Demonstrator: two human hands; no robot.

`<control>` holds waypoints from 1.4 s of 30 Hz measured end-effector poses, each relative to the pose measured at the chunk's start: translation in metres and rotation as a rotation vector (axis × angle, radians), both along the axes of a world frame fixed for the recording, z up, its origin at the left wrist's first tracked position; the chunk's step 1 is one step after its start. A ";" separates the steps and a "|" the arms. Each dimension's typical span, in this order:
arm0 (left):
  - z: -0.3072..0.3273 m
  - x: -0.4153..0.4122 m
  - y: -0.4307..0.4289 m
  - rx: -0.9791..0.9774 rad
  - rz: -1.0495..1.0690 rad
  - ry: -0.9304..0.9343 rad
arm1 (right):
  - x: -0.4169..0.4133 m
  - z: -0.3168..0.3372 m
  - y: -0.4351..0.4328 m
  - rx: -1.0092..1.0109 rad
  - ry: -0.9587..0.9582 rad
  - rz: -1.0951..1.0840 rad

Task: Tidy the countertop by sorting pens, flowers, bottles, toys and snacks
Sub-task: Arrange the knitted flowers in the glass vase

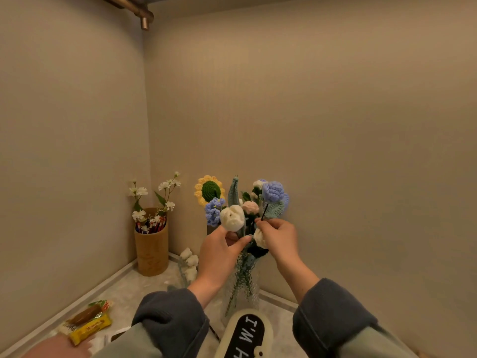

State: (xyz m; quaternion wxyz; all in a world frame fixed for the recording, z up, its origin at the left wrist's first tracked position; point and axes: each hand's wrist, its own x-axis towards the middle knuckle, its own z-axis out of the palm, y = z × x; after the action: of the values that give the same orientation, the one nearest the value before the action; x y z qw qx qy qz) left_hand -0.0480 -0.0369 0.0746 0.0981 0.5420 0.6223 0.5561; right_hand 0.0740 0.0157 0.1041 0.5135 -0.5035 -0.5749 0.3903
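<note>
Head view, frame centre: left hand pinches the stem under a white crocheted tulip; right hand pinches the thin black stem of a blue crocheted rose, both above a clear ribbed glass vase.

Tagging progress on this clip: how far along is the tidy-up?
Done: pens stand in the holder; a bouquet is in the vase. In hand: left hand holds a white flower, right hand pinches a blue flower by its stem. Left: a white sprig and snacks lie loose on the counter.
</note>
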 end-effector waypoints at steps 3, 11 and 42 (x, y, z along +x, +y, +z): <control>0.000 0.001 -0.009 0.026 -0.058 -0.135 | 0.001 0.003 -0.002 -0.075 0.046 0.016; 0.000 0.000 -0.013 0.002 0.088 -0.011 | 0.011 -0.008 -0.019 -0.036 0.038 0.029; -0.083 -0.180 -0.043 -0.621 -0.236 -0.539 | -0.147 -0.117 -0.032 -0.327 -0.813 0.380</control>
State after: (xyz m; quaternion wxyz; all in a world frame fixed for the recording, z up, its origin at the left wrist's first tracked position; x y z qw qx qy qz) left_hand -0.2282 -0.0803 -0.0087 0.4786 0.3895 0.6462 0.4492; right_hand -0.0729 -0.0164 -0.0133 0.0803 -0.5755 -0.7421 0.3341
